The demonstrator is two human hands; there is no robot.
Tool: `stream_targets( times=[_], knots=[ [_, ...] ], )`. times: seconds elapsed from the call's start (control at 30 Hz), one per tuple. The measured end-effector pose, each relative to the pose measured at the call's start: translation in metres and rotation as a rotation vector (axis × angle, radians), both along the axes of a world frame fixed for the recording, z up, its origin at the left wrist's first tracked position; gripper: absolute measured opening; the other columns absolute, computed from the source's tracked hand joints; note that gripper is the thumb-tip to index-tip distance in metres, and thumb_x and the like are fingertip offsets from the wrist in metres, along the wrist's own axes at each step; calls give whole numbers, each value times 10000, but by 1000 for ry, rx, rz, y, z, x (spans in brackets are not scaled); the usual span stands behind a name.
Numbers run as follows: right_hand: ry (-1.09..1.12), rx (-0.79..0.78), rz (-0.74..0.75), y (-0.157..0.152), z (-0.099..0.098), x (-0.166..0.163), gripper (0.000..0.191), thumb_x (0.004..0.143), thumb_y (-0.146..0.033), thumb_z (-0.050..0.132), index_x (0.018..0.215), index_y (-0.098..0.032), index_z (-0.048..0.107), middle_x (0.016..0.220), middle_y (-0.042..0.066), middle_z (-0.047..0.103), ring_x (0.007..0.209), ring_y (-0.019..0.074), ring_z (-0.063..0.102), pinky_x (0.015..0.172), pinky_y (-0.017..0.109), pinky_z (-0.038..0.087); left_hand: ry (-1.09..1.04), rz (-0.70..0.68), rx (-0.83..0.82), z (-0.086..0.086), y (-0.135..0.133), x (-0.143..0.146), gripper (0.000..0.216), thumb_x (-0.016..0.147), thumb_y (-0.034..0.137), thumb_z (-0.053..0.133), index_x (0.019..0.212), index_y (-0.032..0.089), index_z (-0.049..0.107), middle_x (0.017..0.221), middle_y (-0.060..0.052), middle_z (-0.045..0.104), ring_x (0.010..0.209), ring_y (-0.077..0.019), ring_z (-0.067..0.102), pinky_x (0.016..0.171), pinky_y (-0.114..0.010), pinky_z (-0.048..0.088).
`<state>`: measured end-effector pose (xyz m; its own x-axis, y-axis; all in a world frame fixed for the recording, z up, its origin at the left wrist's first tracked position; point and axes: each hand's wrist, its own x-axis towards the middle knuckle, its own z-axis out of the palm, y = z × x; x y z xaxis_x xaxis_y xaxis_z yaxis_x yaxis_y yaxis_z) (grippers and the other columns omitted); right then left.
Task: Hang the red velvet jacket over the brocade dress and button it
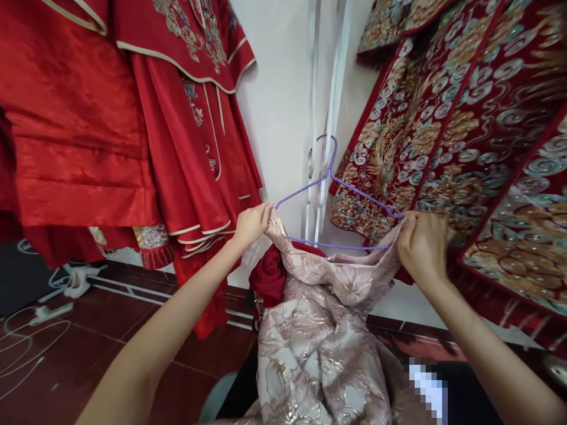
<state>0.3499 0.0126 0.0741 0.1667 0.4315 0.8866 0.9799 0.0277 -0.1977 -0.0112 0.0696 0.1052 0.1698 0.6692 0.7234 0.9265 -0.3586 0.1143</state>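
Note:
A pale pink dress [319, 342] with a shiny raised pattern hangs in front of me, its upper part on a thin purple hanger [305, 190]. My left hand [253, 225] is closed on the dress's left shoulder, at that end of the hanger. At the opposite shoulder, my right hand [423, 245] grips the fabric where the hanger's other end meets it. The neckline is stretched between both hands, with the hanger's lower bar showing behind it. The hanger's hook stands upright near a white pole; whether it touches the pole I cannot tell.
Red garments [80, 130] with cream trim hang at left. Heavily embroidered dark red garments [443, 136] hang at right. White upright poles [313, 106] stand against the wall. A dark red cloth bundle [269, 274] sits behind the dress. White cables [33, 339] lie on the tiled floor.

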Motion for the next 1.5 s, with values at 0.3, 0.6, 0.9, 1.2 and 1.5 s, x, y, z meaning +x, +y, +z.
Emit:
stream_targets(
  times=[0.3,0.6,0.9,1.2,1.5],
  knots=[
    [33,46,33,6,-4,1,336,950,-324,312,977,-142,594,963,139,625,941,244,502,816,358,313,-200,-136,94,-13,-4,7,406,976,440,304,932,219,643,851,-20,675,774,-144,613,645,-223,345],
    [198,187,189,5,-16,5,294,934,-331,336,1002,-154,562,990,146,573,984,272,500,892,462,380,-276,-24,65,-10,7,4,380,952,426,384,929,213,698,744,-42,688,669,-162,608,613,-242,314],
    [265,198,210,1,-17,6,361,952,-299,252,1031,-128,561,1004,168,582,981,257,511,914,416,394,-317,57,100,-18,3,5,398,962,428,362,916,199,685,716,-44,681,636,-152,601,598,-236,303],
    [285,184,209,2,-21,7,335,935,-272,263,1073,-135,536,1032,179,571,1017,266,505,904,408,403,-353,20,75,-23,-8,-11,415,955,429,364,838,178,673,660,-23,641,596,-130,563,576,-222,298],
    [298,174,197,5,-19,12,328,922,-265,287,1059,-143,559,1023,177,590,1014,275,529,899,417,416,-407,53,62,-35,-11,-21,424,956,399,347,715,166,606,586,-24,580,546,-139,519,564,-243,298]
  ],
)
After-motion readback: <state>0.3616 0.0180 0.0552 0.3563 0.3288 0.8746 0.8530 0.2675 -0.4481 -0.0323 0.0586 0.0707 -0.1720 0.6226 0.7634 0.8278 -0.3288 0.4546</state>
